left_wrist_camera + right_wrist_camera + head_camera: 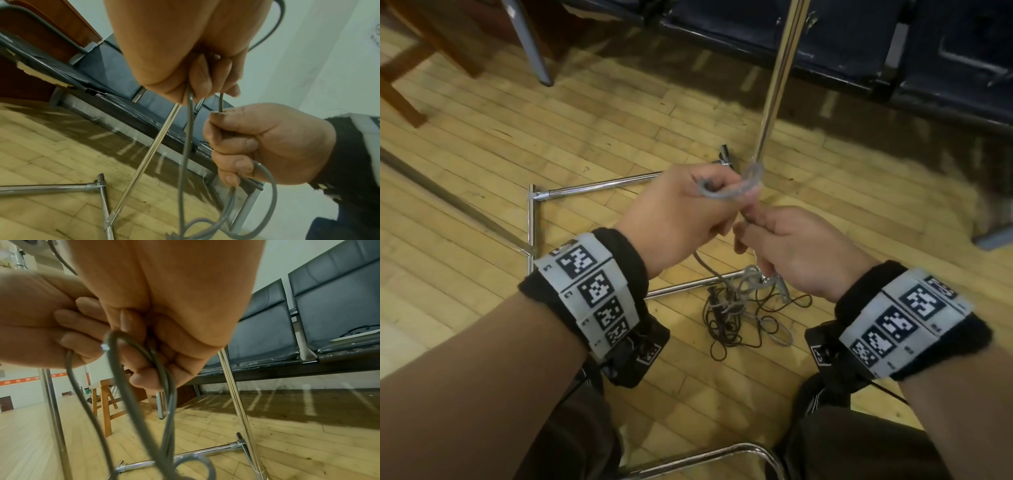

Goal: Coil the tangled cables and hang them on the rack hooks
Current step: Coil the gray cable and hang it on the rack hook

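Both hands are working mid-air at an early stage: left hand [681,212] is gripping small grey cable [729,192] loops, right hand [794,250] is pinching its strand. Rack [599,183] hooks aren't showing; tangled cables [743,318] are lying uncoiled on the floor.

left hand [681,209]: raised mid-scene, fingers curled, pinching gray cable [726,192] | right hand [794,250]: just right and nearer, fist round same cable | both forearms extended forward, wrists banded
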Available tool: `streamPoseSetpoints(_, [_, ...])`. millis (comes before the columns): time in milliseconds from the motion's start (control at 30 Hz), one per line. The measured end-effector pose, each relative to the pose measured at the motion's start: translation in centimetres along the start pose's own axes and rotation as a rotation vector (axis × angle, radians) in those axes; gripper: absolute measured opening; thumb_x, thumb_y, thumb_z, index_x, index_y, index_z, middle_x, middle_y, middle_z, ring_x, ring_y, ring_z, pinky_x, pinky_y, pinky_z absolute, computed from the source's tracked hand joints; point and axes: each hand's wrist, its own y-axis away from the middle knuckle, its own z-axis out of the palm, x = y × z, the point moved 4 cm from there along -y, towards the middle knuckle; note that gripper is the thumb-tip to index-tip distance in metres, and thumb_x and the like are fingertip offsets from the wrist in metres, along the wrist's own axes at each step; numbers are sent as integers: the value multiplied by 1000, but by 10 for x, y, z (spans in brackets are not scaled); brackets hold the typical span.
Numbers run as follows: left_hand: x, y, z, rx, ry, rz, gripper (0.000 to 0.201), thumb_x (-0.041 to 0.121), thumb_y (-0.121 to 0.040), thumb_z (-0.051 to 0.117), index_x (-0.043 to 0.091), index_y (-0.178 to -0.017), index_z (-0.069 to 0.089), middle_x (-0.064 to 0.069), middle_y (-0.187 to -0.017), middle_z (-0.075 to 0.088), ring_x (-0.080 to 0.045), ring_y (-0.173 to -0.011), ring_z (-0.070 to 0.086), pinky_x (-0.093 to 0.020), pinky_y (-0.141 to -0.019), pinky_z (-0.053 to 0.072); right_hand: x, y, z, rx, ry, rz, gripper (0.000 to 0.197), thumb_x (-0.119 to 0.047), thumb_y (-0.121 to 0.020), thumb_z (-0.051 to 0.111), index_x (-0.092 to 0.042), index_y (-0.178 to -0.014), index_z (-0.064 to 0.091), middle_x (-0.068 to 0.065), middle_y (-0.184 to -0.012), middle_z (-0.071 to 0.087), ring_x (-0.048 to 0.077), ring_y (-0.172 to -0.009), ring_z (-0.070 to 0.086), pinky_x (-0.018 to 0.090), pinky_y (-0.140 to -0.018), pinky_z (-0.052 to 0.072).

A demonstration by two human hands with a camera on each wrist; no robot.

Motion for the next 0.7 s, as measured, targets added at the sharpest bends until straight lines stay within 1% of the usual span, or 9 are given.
streamPoseSetpoints(100, [0,-1,-12,117,113,-10,32,34,-109,59,21,-83,72,7,-60,56,-10,-51,43,-19,-46,37,4,0,-3,-2,75,42,35,-52,-103,47,-31,-84,68,-4,-70,68,2,-56,59,28,-54,47])
streamPoseSetpoints(233, [-3,-5,-54,339,327,18,32,37,-108,58,20,-84,68,8,-59,51,-9,-46,36,-22,-41,33,28,2,-5,-81,206,198,26,-41,-106,47,-30,-98,68,-7,-81,66,9,-70,60,25,-60,44])
streamPoseSetpoints(300, [-8,-3,-70,471,326,-8,34,43,-106,59,25,-79,69,9,-59,45,-9,-47,34,-23,-42,32,36,1,-8,-57,264,233,25,-40,-107,46,-30,-102,68,-10,-86,68,12,-80,63,36,-84,52])
streamPoseSetpoints(367, [-14,-1,-75,569,212,-44,35,47,-104,59,29,-74,66,10,-56,43,-8,-46,34,-24,-42,31,33,-1,-9,-38,379,228,27,-40,-108,42,-32,-101,67,-13,-88,69,8,-86,61,53,-114,31])
streamPoseSetpoints(400, [-16,-1,-73,576,97,-57,35,48,-103,59,32,-72,65,12,-56,46,-7,-46,37,-24,-43,33,29,-3,-8,-29,409,205,28,-40,-108,41,-33,-100,67,-14,-89,70,6,-87,60,52,-117,27])
streamPoseSetpoints(467, [-17,-2,-59,468,-206,-80,32,48,-102,61,37,-72,63,15,-65,60,-2,-48,47,-18,-42,37,19,-5,-6,4,332,137,28,-39,-108,43,-33,-97,67,-16,-87,70,0,-82,61,35,-97,44])
streamPoseSetpoints(533, [-21,-1,-36,257,-445,-119,28,45,-102,63,36,-76,64,8,-87,68,2,-62,57,-11,-49,41,7,-6,-5,38,216,80,27,-37,-107,46,-32,-94,69,-15,-81,71,-1,-77,63,24,-68,45])
streamPoseSetpoints(633, [-24,0,-12,43,-561,-152,19,42,-104,63,30,-89,65,5,-105,67,-5,-85,62,-27,-73,50,-2,-5,-2,29,180,26,31,-39,-107,46,-28,-89,68,-10,-75,69,0,-72,62,30,-60,46])
streamPoseSetpoints(700, [-22,2,-7,-32,-493,-199,9,40,-106,61,31,-104,62,8,-96,71,-4,-65,62,-27,-59,51,-4,-3,0,12,166,13,35,-42,-107,46,-27,-84,67,-8,-74,67,-1,-66,59,30,-59,45])
